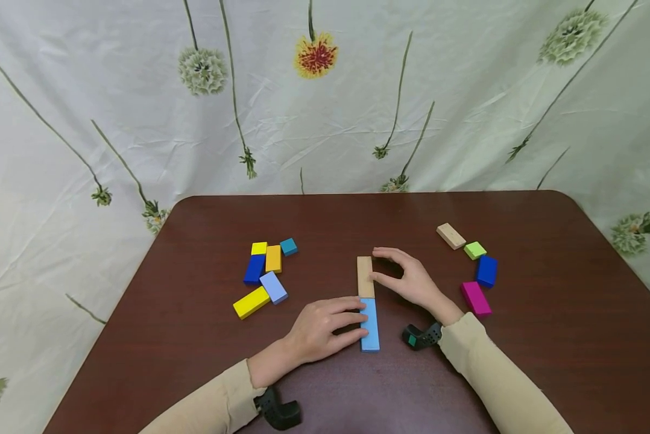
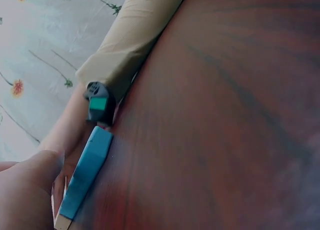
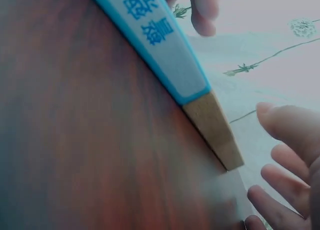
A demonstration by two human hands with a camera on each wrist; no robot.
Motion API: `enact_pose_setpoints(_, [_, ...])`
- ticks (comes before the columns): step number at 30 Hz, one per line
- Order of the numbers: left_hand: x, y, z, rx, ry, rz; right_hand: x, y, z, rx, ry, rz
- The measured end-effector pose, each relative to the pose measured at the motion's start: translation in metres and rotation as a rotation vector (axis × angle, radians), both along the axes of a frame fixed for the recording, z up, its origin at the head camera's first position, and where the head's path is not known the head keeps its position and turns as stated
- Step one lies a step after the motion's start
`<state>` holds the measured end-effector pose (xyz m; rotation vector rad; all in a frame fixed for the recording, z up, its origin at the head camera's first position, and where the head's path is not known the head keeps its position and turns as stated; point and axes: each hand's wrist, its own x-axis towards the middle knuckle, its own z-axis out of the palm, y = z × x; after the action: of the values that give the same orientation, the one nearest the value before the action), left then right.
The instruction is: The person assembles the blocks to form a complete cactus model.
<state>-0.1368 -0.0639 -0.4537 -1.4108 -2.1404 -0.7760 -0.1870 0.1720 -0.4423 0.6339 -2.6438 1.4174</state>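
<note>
A light blue block point(image 1: 369, 325) lies lengthwise in the middle of the table, and its side carries a white panel with blue characters in the right wrist view. End to end with it, on the far side, lies a plain wooden block point(image 1: 365, 278). My left hand point(image 1: 325, 328) reaches in from the left, its outstretched fingertips over the light blue block's left edge. To the right of the wooden block is my right hand point(image 1: 409, 280), fingers loosely bent. Its thumb and forefinger tips are close to the block's right edge; the right wrist view shows a gap between them and the wood.
On the left lies a loose group of several blocks, among them a long yellow block point(image 1: 251, 302), a periwinkle block point(image 1: 274, 287) and a teal block point(image 1: 289, 246). Rightward are a beige block point(image 1: 451, 235), a green block point(image 1: 474, 250), a blue block point(image 1: 486, 271) and a magenta block point(image 1: 476, 299).
</note>
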Motion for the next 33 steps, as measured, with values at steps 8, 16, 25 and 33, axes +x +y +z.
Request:
enact_pose_setpoints(8, [-0.007, 0.0, 0.0, -0.075, -0.032, 0.035, 0.011, 0.016, 0.009, 0.009, 0.027, -0.032])
enact_pose_setpoints(16, [-0.01, -0.001, -0.002, -0.125, -0.069, 0.024, 0.029, 0.034, 0.014, 0.02, 0.065, -0.035])
enact_pose_setpoints(25, [-0.009, 0.0, -0.003, -0.149, -0.122, 0.021, 0.046, 0.06, 0.016, 0.039, 0.081, -0.081])
enact_pose_setpoints(33, [-0.009, -0.001, -0.002, -0.15, -0.12, 0.024, 0.058, 0.085, 0.015, 0.055, 0.121, -0.159])
